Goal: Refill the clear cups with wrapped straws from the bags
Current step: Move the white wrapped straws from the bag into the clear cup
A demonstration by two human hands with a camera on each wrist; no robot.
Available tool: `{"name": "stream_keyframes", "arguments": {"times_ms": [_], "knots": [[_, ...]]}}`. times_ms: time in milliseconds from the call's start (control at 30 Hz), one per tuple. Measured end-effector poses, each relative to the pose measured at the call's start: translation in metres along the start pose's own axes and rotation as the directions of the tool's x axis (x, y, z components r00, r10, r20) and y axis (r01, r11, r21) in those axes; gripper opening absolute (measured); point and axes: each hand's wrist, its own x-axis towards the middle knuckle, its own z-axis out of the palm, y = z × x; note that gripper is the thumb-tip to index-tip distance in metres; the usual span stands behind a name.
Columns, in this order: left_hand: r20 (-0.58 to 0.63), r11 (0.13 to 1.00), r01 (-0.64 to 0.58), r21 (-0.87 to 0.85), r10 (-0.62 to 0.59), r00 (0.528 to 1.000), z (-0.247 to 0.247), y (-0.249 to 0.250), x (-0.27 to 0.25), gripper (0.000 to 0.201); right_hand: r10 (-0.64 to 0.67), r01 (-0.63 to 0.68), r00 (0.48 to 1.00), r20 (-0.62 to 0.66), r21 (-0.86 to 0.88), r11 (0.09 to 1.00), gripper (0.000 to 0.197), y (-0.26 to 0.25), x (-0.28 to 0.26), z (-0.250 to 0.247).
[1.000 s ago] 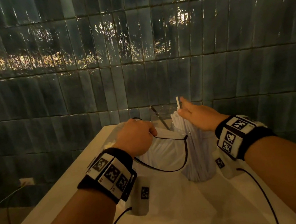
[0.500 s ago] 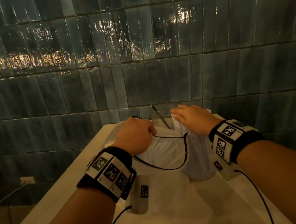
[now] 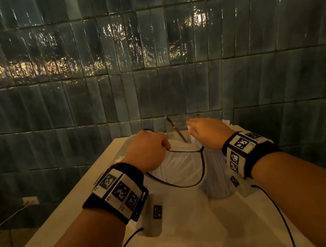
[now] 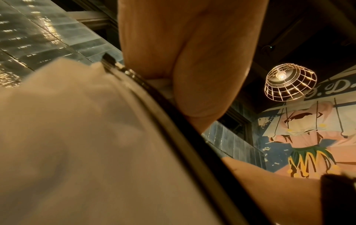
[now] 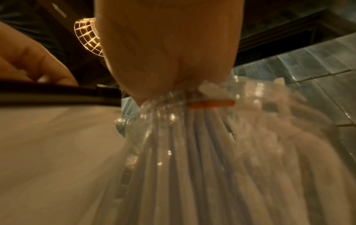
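Note:
A white bag with a black rim stands open on the table. My left hand grips that rim at the bag's left side, fingers curled around it. To the right of the bag stands a clear cup packed with white wrapped straws. My right hand lies palm down on the straw tops, fingers stretched forward over the cup. The right wrist view shows the palm resting at the cup's rim. Whatever is under the fingers is hidden.
A second clear cup holding a dark thin stick stands behind the bag against the dark tiled wall. The pale table ends at its left edge, with floor and cables below. Black wrist cables trail toward me.
My right hand, which pinched one straw upright above the cup a second ago, has come down flat onto the straws. The left hand kept its grip on the bag's rim.

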Motion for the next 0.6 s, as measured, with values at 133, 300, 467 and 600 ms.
{"name": "stream_keyframes", "arguments": {"times_ms": [133,300,467,600], "knots": [[0.011,1.000,0.000,0.004,0.000,1.000,-0.001,0.001,0.000,0.031,-0.006,0.009,0.995,-0.099,0.037,0.999,0.032,0.001,-0.003,0.002],[0.024,1.000,0.024,0.013,-0.024,0.999,-0.001,0.001,0.000,0.030,0.016,-0.016,0.997,-0.071,-0.001,1.000,0.031,0.001,-0.008,-0.016],[0.046,0.998,0.053,0.036,-0.055,0.997,-0.003,-0.001,0.001,0.031,-0.082,0.085,0.991,-0.104,0.026,0.996,0.029,-0.030,-0.026,-0.043],[0.054,0.997,0.066,0.048,-0.068,0.996,-0.003,-0.003,0.000,0.031,-0.147,0.151,0.988,-0.035,0.236,0.960,0.016,-0.067,-0.044,-0.050]]}}
